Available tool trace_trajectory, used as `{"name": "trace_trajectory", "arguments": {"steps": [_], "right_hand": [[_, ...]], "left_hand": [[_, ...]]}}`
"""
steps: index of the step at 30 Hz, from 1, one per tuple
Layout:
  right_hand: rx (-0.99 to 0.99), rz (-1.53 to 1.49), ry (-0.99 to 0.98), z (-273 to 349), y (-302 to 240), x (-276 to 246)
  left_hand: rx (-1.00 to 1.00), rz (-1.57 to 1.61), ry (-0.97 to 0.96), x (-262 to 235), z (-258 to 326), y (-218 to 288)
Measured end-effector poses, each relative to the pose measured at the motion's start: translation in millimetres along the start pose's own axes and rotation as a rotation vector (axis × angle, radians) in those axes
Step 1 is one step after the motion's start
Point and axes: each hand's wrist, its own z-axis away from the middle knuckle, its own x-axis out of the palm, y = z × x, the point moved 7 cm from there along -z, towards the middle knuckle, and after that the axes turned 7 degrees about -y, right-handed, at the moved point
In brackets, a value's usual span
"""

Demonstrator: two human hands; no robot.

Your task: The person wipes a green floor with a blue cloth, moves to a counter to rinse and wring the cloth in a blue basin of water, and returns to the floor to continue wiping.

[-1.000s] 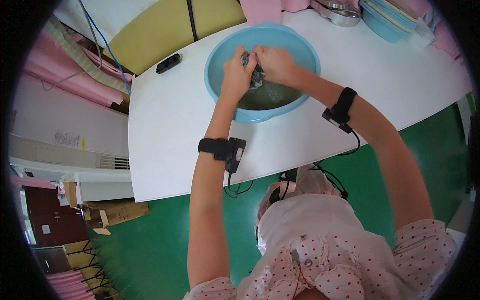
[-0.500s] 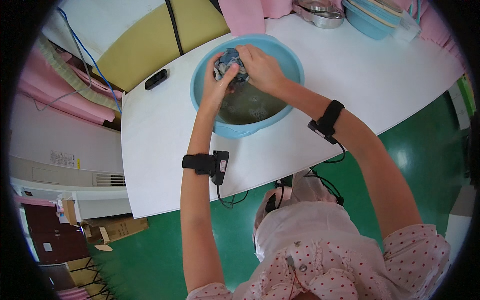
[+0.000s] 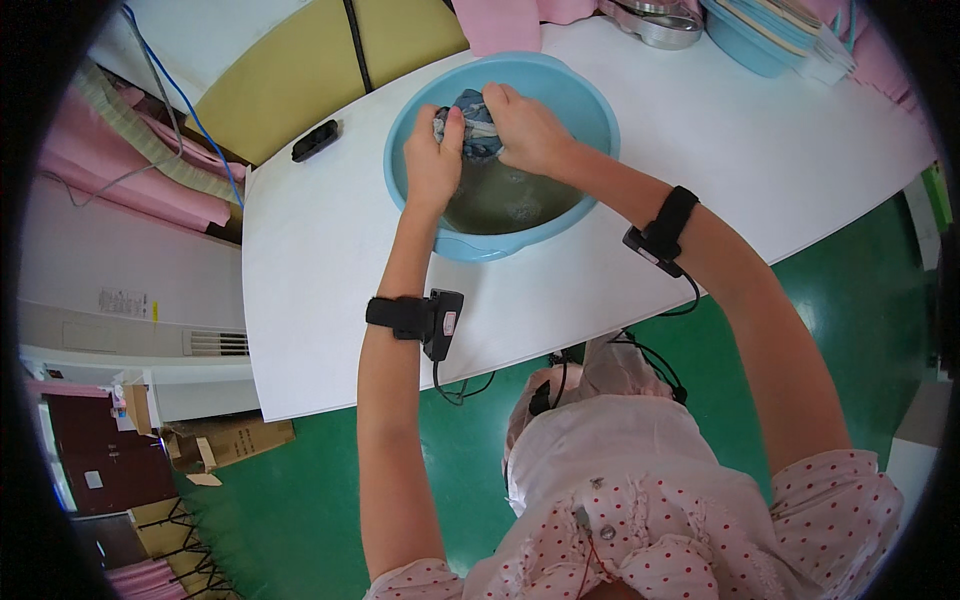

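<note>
A bunched wet cloth (image 3: 474, 122), blue-grey with pale patches, is gripped between my two hands above a light blue basin (image 3: 598, 110). My left hand (image 3: 434, 168) is closed round its left side, thumb up. From the right, my right hand (image 3: 527, 130) clasps it with the fingers curled over. Murky grey-green water (image 3: 508, 200) with patches of foam fills the lower part of the basin. Much of the cloth is hidden by my fingers.
The basin stands on a white table (image 3: 330, 250). A small black object (image 3: 316, 141) lies left of it. At the back right are metal pans (image 3: 655, 22) and stacked blue tubs (image 3: 765, 40). Wrist straps with cabled black boxes (image 3: 442, 325) sit on both forearms.
Both hands have shifted their grip on the cloth, the left fingers now wrapped more closely round it. The basin appears slightly higher in the view.
</note>
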Motion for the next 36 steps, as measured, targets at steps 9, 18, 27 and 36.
{"name": "trace_trajectory", "arguments": {"steps": [9, 18, 27, 36], "right_hand": [[-0.045, -0.021, 0.015, 0.2, 0.6, 0.8], [-0.024, -0.124, 0.056, 2.7, -1.3, 1.5], [0.067, -0.251, -0.079, -1.5, 16.0, 20.7], [0.027, -0.177, 0.049, 3.1, 24.0, 12.0]], "left_hand": [[0.049, -0.075, 0.027, -1.3, 2.9, 8.2], [0.056, 0.105, 0.038, -7.3, 3.2, 4.9], [0.084, 0.054, -0.047, 2.8, 4.6, 5.8], [0.268, -0.017, -0.157, 18.3, 11.7, 16.8]]}}
